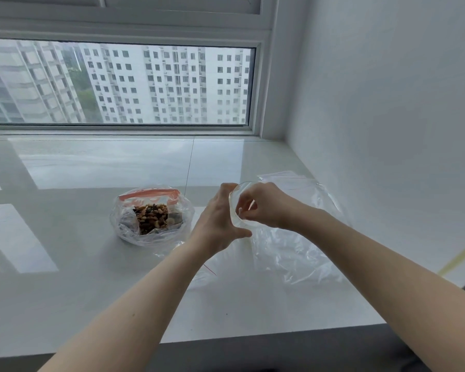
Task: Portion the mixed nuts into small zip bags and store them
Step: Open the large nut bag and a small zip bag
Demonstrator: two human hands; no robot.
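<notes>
A large clear zip bag point(152, 213) with a red strip sits open on the white sill, brown mixed nuts point(152, 214) showing inside. To its right, above the sill, both hands hold a small clear zip bag point(238, 208) by its mouth, which is pulled into a round opening. My left hand point(218, 224) cups the mouth from the left, thumb under it. My right hand point(263, 206) pinches the rim from the right. The bag's lower part is hard to tell from the plastic beneath.
A heap of clear plastic bags point(293, 248) with thin red zip lines lies on the sill point(91, 277) at the right, near the white wall point(387, 130). A window point(118, 84) runs along the back. The sill's front edge is near my elbows.
</notes>
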